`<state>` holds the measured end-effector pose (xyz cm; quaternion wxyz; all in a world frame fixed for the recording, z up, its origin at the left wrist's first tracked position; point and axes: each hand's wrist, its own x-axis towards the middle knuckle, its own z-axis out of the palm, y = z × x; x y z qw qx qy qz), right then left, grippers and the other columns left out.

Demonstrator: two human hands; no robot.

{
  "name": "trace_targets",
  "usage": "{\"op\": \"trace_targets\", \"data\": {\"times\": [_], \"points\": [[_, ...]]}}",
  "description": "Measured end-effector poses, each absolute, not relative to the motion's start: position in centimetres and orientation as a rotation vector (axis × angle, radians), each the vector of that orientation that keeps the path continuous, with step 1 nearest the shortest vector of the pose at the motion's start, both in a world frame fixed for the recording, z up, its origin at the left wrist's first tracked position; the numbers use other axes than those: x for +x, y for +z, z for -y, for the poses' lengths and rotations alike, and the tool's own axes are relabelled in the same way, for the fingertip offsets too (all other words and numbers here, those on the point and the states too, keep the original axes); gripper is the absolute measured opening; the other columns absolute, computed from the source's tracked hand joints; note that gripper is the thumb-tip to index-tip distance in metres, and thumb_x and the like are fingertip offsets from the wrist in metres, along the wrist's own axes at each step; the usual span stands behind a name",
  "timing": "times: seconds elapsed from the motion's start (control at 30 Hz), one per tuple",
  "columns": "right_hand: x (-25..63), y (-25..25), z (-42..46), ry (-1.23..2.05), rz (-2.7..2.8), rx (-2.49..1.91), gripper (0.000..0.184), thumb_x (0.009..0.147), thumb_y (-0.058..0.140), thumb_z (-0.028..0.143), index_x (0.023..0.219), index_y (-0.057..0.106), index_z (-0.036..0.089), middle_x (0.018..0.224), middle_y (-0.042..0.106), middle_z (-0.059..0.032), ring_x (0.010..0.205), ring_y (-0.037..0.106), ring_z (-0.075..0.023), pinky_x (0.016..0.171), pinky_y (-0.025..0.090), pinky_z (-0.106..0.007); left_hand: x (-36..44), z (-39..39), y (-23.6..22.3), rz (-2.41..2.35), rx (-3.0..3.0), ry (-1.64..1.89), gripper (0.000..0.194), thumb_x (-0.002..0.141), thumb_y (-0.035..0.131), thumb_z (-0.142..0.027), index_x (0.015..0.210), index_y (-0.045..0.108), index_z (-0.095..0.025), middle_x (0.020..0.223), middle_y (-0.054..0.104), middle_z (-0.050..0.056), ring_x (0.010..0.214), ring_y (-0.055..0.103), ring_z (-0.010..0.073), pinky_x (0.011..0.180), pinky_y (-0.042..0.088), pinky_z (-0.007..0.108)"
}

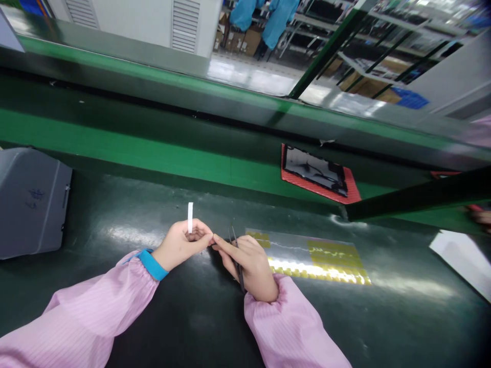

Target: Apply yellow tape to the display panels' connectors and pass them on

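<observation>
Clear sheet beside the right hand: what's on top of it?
Yellow tape-like patches show on the clear sheet, at its right end, along its near edge and at its far left corner. The right hand hides part of its left side; what lies there cannot be seen.

The one view comes from the wearer's head, facing forward and down onto the dark workbench [184,322]. The left hand [181,244] and right hand [252,263] sit fairly near, below mid-frame; the green ledge [172,153] slopes down rightward across the tilted view, and shelving [416,25] stands far off at top right
</observation>
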<state>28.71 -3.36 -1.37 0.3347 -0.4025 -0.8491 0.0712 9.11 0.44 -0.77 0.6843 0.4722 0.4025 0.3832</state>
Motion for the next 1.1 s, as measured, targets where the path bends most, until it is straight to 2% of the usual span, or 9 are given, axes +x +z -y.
{"op": "trace_targets", "data": {"times": [0.3, 0.5, 0.73, 0.87, 0.97, 1.1], "points": [[28.5, -1.4, 3.4, 0.143, 2.253, -1.023, 0.063, 0.098, 0.053, 0.012, 0.156, 0.034, 0.028, 0.063, 0.064, 0.0030, 0.063, 0.063, -0.0166, 0.066, 0.045, -0.034, 9.1, -0.4, -1.1, -0.915, 1.056, 0.848, 0.025, 0.069, 0.079, -0.032, 0.074, 0.062, -0.014, 0.069, 0.062, 0.000, 0.061, 0.059, 0.0103, 0.064, 0.050, 0.023], [28.7, -1.2, 3.4, 0.189, 2.258, -1.004, 0.060, 0.097, 0.053, 0.011, 0.153, 0.040, 0.028, 0.061, 0.062, 0.0039, 0.061, 0.062, -0.0157, 0.065, 0.047, -0.032, 8.9, -0.6, -0.7, -0.897, 1.066, 0.834, 0.026, 0.068, 0.080, -0.032, 0.074, 0.061, -0.015, 0.069, 0.061, -0.001, 0.062, 0.058, 0.0105, 0.063, 0.048, 0.022], [28.5, -0.7, 3.6, 0.308, 2.153, -0.952, 0.063, 0.093, 0.052, 0.004, 0.149, 0.043, 0.031, 0.088, 0.079, 0.0005, 0.058, 0.062, -0.0148, 0.064, 0.047, -0.034, 8.8, -0.7, -0.5, -0.879, 1.052, 0.820, 0.031, 0.070, 0.082, -0.039, 0.077, 0.064, -0.015, 0.070, 0.065, 0.001, 0.068, 0.063, 0.0137, 0.068, 0.052, 0.025], [28.8, -0.9, 3.7, 0.330, 2.097, -1.044, 0.048, 0.094, 0.051, 0.007, 0.136, 0.056, 0.030, 0.090, 0.080, -0.0005, 0.058, 0.063, -0.0152, 0.062, 0.048, -0.033, 8.7, -0.8, -0.4, -0.869, 1.034, 0.808, 0.035, 0.072, 0.081, -0.045, 0.079, 0.066, -0.014, 0.074, 0.068, 0.004, 0.070, 0.065, 0.0152, 0.074, 0.055, 0.030], [30.6, -1.4, 2.7, 0.158, 2.156, -1.275, 0.029, 0.097, 0.048, 0.014, 0.119, 0.063, 0.025, 0.092, 0.080, -0.0021, 0.067, 0.067, -0.0151, 0.070, 0.052, -0.031, 8.5, -1.0, -0.3, -0.855, 1.013, 0.822, 0.038, 0.071, 0.082, -0.046, 0.077, 0.062, -0.015, 0.074, 0.067, 0.002, 0.066, 0.063, 0.0135, 0.069, 0.055, 0.028], [35.9, -1.2, -1.8, -0.118, 2.149, -1.632, 0.025, 0.097, 0.048, 0.021, 0.110, 0.068, 0.019, 0.091, 0.078, -0.0081, 0.075, 0.070, -0.0202, 0.077, 0.050, -0.034, 8.2, -1.3, -0.4, -0.827, 1.016, 0.832, 0.035, 0.068, 0.085, -0.038, 0.067, 0.059, -0.015, 0.065, 0.062, -0.001, 0.060, 0.059, 0.0109, 0.064, 0.051, 0.025]]}}
